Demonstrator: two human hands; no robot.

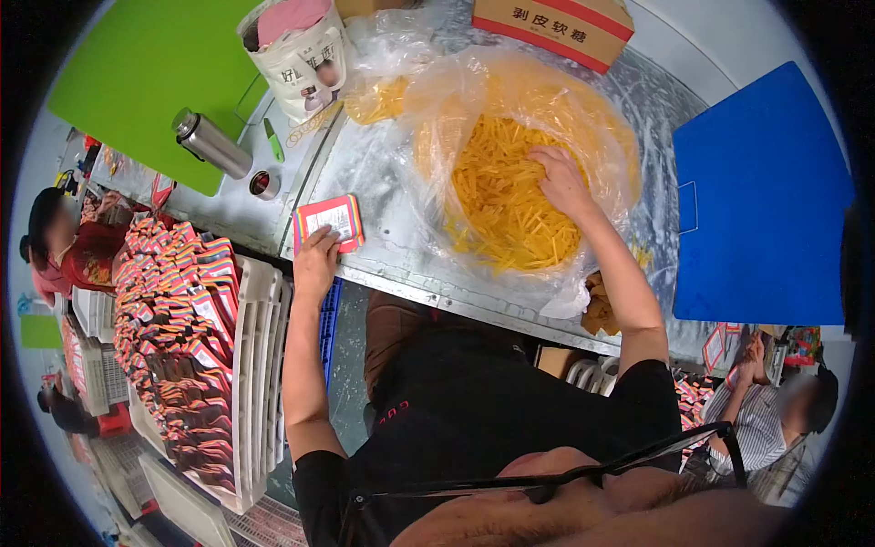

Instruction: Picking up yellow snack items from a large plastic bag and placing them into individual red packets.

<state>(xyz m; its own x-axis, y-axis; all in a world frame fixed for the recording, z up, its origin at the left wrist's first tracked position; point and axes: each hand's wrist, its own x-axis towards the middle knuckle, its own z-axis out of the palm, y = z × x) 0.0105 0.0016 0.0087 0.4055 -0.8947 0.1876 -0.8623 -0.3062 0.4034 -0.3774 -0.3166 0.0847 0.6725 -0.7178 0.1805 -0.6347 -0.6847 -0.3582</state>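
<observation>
My left hand (313, 266) is at the table's front edge, its fingers lying on a flat stack of small pouches (328, 215) with pink, yellow and striped borders and a white printed panel. The fingers are stretched over the top pouch, not wrapped round it. To the right, a large clear plastic bag (609, 118) lies opened wide, full of yellow candy strips (510, 196). My right hand (561, 185) reaches inside its mouth, fingers bent together against the strips at the right side of the heap. Its fingertips are partly hidden.
Behind the bag stands a brown-and-red carton (556, 29). A steel flask (214, 144), its cup (264, 185), a green-handled knife (273, 140) and a white tote bag (305, 68) stand left. Filled pouches (178, 301) crowd stacked trays (255, 392). A blue board (761, 201) is right; co-workers sit both sides.
</observation>
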